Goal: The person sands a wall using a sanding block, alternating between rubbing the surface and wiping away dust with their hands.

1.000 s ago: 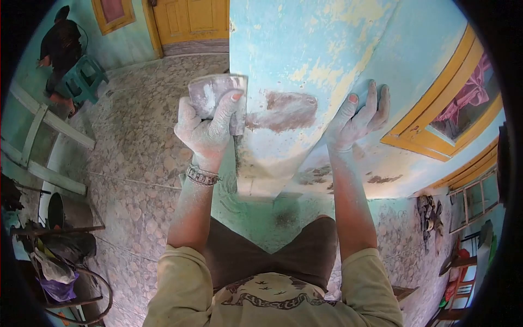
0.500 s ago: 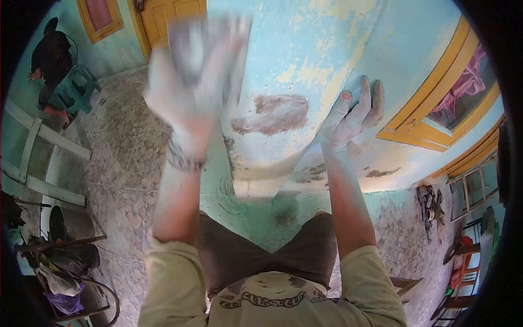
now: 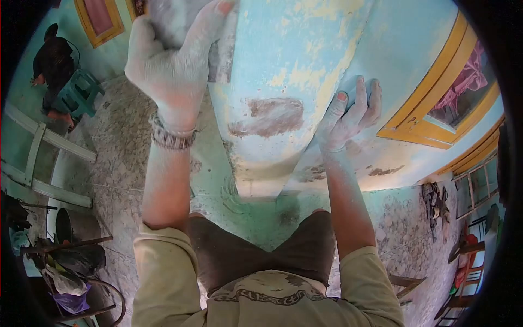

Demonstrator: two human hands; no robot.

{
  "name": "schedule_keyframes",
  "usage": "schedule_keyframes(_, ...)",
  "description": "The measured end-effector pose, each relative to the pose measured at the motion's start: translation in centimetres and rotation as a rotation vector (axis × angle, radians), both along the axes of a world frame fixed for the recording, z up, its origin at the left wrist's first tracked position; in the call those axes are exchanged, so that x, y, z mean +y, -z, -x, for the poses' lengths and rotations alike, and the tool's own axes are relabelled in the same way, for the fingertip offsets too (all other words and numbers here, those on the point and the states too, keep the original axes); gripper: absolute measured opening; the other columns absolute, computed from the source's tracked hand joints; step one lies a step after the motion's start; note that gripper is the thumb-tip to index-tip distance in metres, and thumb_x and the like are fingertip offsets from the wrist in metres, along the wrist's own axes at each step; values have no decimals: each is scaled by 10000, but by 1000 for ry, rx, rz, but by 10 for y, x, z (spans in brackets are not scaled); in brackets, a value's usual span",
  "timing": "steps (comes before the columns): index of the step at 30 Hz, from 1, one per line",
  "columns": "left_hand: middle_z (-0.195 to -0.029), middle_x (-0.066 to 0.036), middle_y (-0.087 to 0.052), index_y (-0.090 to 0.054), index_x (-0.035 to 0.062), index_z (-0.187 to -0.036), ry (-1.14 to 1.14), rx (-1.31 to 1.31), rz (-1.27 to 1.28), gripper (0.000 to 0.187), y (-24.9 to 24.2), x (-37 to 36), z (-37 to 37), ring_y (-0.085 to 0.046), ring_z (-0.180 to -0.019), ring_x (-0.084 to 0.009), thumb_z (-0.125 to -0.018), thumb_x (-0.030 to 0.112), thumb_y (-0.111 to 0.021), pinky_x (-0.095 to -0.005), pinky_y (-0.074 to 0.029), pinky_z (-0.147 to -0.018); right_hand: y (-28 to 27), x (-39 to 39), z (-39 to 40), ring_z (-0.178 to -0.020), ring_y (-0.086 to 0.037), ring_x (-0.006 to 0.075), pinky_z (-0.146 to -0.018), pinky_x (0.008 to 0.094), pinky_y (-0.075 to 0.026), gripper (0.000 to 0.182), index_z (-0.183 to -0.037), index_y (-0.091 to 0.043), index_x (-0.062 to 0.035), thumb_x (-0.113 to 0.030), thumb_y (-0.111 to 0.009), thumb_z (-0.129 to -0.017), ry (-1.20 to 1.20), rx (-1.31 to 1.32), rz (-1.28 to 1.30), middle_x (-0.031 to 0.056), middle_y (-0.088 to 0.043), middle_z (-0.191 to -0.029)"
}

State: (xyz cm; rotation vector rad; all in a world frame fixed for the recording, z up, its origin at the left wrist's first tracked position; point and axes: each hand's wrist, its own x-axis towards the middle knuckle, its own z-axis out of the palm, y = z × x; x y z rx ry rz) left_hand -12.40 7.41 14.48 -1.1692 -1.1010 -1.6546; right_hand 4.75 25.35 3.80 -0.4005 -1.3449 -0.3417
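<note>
Along the blue wall [image 3: 321, 49], the left hand [image 3: 173, 73] has raised its pad [image 3: 175, 23].

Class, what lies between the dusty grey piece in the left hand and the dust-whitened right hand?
The head view shows a peeling pale blue painted wall with a brown patch lower down.

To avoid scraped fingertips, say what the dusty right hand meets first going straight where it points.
Probably the blue painted wall; depth is unclear, the right hand may be touching it.
</note>
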Motion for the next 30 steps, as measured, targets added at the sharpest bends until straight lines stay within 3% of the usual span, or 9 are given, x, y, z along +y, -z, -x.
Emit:
schedule_keyframes(3,-711,-9,-612,-557,23,-771,-172,-197,-87,389,62,-2,-16,-514,-637,-51,-716,245,-872,-212,-465,-571,-2,1,1,-1237,-424,383,-1027,468,-282,379,-1260,-557,-38,-287,-452,-995,-5,10,-4,219,-478,-1321)
schedule_keyframes(6,-705,-4,-605,-550,25,-762,167,-338,-231,395,90,3,-34,-510,-633,-52,-708,239,-877,-211,-460,-559,-1,0,1,-1238,-424,384,-1029,470,-283,378,-1252,-562,-32,-286,-448,-995,5,16,0,219,-481,-1317)
schedule_keyframes(9,-783,-25,-653,-583,6,-839,-371,-205,65,329,39,-8,-21,-561,-686,-57,-741,176,-848,-208,-480,-605,-3,0,1,-1238,-427,384,-1031,469,-283,378,-1244,-566,-27,-285,-447,-996,2,14,-10,223,-483,-1315)
schedule_keyframes(13,-770,-31,-655,-590,12,-834,-162,-156,-32,325,20,-7,-9,-567,-674,-65,-729,171,-854,-214,-485,-614,-1,0,1,-1236,-430,385,-1034,467,-282,378,-1241,-565,-22,-283,-445,-996,10,15,3,227,-487,-1309)
schedule_keyframes(18,-835,-20,-639,-612,-8,-878,107,-339,-129,339,85,-9,-32,-550,-732,-90,-761,220,-834,-244,-472,-667,-1,-1,0,-1236,-428,387,-1032,468,-283,381,-1243,-562,-23,-289,-442,-998,11,13,-12,227,-485,-1309)
schedule_keyframes(21,-869,-23,-650,-622,-17,-938,-286,-311,136,349,34,-17,-23,-577,-793,-93,-758,195,-834,-238,-478,-731,-3,0,2,-1237,-427,387,-1029,472,-284,383,-1247,-559,-25,-294,-437,-1001,15,7,-8,227,-481,-1312)
schedule_keyframes(24,-853,-24,-650,-623,-17,-929,-124,-269,67,357,18,-16,-21,-574,-780,-90,-751,204,-839,-236,-478,-718,0,-2,1,-1238,-425,387,-1026,474,-286,385,-1253,-555,-30,-296,-432,-1004,14,4,9,225,-477,-1315)
schedule_keyframes(27,-827,-23,-645,-625,-19,-907,93,-348,-99,374,80,-9,-32,-562,-747,-80,-747,239,-844,-231,-472,-671,-1,0,1,-1238,-425,387,-1026,474,-286,385,-1258,-553,-35,-297,-433,-1003,13,0,2,224,-475,-1316)
schedule_keyframes(30,-745,-18,-641,-613,-9,-859,-156,-256,-18,458,78,-12,-20,-560,-667,-68,-696,334,-871,-220,-479,-607,0,-3,-1,-1237,-426,386,-1028,473,-285,383,-1260,-554,-38,-294,-441,-999,18,-1,5,223,-479,-1312)
